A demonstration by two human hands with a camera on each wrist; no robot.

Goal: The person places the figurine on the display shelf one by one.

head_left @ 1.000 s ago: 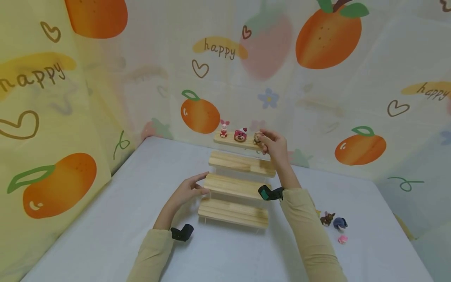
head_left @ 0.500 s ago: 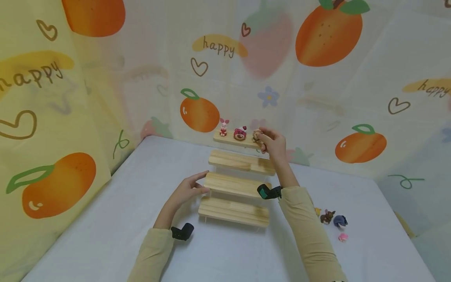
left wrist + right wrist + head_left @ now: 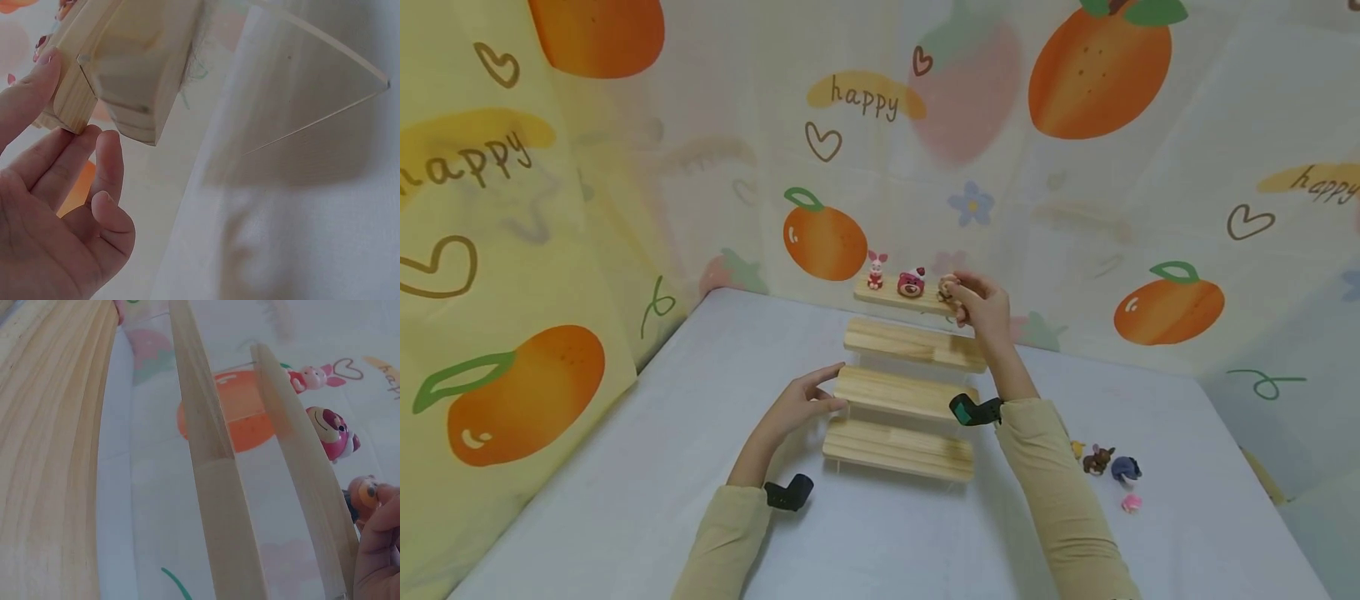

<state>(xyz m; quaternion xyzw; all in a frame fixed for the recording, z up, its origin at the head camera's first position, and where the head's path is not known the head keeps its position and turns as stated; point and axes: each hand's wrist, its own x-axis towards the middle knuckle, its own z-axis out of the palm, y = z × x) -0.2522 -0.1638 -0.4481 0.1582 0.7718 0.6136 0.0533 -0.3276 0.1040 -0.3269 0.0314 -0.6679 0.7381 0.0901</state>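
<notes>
A wooden display rack (image 3: 910, 392) of stepped boards stands on the table. At its left end my left hand (image 3: 797, 407) grips the third board down; in the left wrist view the thumb lies on one side of the board and fingertips touch the other. My right hand (image 3: 987, 307) pinches a small brown figurine (image 3: 364, 495) at the right end of the top board (image 3: 895, 297). The fingers hide part of this figurine. Beside it on that board are a dark pink bear figurine (image 3: 912, 283) with a white-and-red hat and a pink piglet figurine (image 3: 876, 273).
To the right of the rack, by the right sleeve, lie a brown figurine (image 3: 1098, 460), a blue-grey donkey-like figurine (image 3: 1126, 469), a small pink piece (image 3: 1131, 503) and a partly hidden yellow figurine (image 3: 1077, 449). A printed fabric backdrop (image 3: 700, 167) rises behind the white table (image 3: 700, 400).
Both hands keep their places, the right at the brown figurine and the left at the rack. The head view has shifted very slightly.
</notes>
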